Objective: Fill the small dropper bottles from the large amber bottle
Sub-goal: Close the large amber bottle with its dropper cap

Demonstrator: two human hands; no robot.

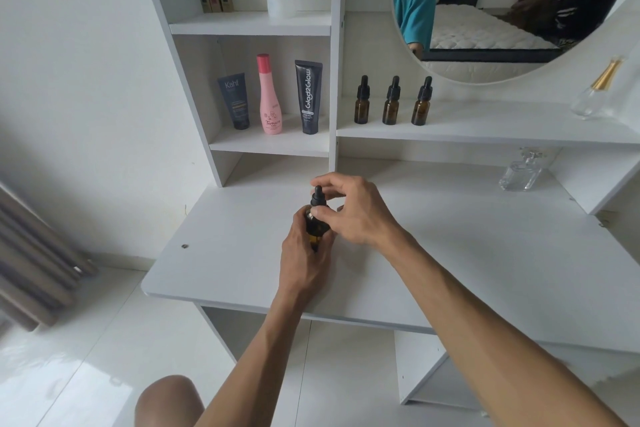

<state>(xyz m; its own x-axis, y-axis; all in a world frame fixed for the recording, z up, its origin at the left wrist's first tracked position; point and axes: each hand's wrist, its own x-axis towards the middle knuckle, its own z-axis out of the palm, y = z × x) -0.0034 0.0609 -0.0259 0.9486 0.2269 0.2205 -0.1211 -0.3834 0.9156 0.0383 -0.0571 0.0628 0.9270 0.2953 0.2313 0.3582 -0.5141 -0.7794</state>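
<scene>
The left hand [304, 260] holds the amber bottle [316, 225] while the right hand [349, 208] pinches its dropper cap [316, 198]; a careless twist could tip it, spilling onto the table [485, 253].

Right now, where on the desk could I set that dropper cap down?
Bare desktop lies right of the right hand, short of the clear glass bottle. More lies left of the left hand. The shelf is crowded by three small dropper bottles.
</scene>
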